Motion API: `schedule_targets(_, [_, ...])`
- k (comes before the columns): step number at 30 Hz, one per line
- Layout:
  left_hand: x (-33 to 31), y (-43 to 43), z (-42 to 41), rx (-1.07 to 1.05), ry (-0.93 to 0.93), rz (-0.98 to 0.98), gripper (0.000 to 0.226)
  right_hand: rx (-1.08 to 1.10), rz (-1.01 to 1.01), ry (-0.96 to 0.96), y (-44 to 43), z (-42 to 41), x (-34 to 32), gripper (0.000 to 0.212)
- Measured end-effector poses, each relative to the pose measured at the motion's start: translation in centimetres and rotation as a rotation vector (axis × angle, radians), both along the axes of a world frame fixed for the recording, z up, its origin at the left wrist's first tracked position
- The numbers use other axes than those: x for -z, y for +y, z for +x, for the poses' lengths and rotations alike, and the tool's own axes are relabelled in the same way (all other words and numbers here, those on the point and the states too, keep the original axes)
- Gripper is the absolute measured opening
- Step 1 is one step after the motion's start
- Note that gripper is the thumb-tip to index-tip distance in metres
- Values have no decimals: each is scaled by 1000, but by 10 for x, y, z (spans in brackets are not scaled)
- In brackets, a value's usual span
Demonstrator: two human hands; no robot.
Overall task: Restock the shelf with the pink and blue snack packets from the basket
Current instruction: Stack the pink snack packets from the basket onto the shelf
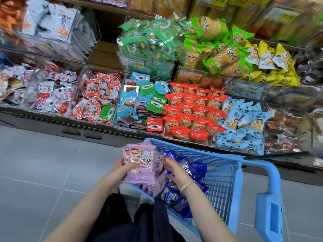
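A blue plastic basket [222, 182] stands on the floor in front of the shelf. Dark blue snack packets [176, 199] and more pink ones lie inside it. My left hand [122, 169] grips a stack of several pink snack packets [141, 163] above the basket's left corner, thumb across the front. My right hand [173, 169] holds the right edge of the same stack, fingers curled round it, just above the blue packets. An empty gap [104, 55] in the shelf shows bare brown board at upper middle.
Clear bins of snacks fill the shelf: white and red packets [50, 95] at left, blue and green sachets [138, 102] in the middle, orange packs [192, 110] and light blue packs [243, 123] at right. The basket's handle [269, 203] juts out at lower right. Grey tiled floor [43, 172] lies at left.
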State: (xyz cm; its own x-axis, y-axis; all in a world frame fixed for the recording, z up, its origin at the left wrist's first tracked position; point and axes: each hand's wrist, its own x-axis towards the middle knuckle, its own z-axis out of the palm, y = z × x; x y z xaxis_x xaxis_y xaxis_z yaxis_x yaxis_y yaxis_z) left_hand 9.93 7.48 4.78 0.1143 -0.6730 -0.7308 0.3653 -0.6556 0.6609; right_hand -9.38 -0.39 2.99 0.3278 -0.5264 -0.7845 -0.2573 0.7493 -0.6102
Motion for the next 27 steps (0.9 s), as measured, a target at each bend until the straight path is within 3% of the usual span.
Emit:
schedule_targets(1, [2, 6, 8, -47, -31, 21, 69, -4, -26, 107, -2, -4, 13, 21])
schedule_targets(4, [5, 28, 31, -204, -129, 67, 71, -100, -56, 335, 2, -16, 62, 38])
schedule_targets(5, [6, 37, 37, -259, -159, 76, 71, -154, -41, 372, 8, -16, 74, 32])
schedule_targets(7, [9, 55, 47, -341, -189, 76, 68, -211, 50, 407, 17, -10, 99, 21])
schedule_targets(11, [24, 84, 64, -427, -195, 76, 34, -45, 271, 385, 27, 5, 146, 54])
schedule_targets(13, [31, 94, 71, -481, -205, 117, 40, 124, 403, 306, 26, 12, 165, 61])
schedule_targets(16, [36, 110, 75, -520, -201, 150, 70, 154, 447, 297, 24, 19, 179, 52])
schedule_targets(19, [41, 122, 78, -539, -195, 166, 77, 118, 390, 343, 22, 25, 185, 41])
schedule_targets(23, [42, 128, 77, -597, -167, 162, 72, 133, 472, 363, 23, 19, 180, 20])
schedule_targets(27, [31, 117, 74, -607, -129, 126, 49, 137, 208, 443, 32, 0, 147, 22])
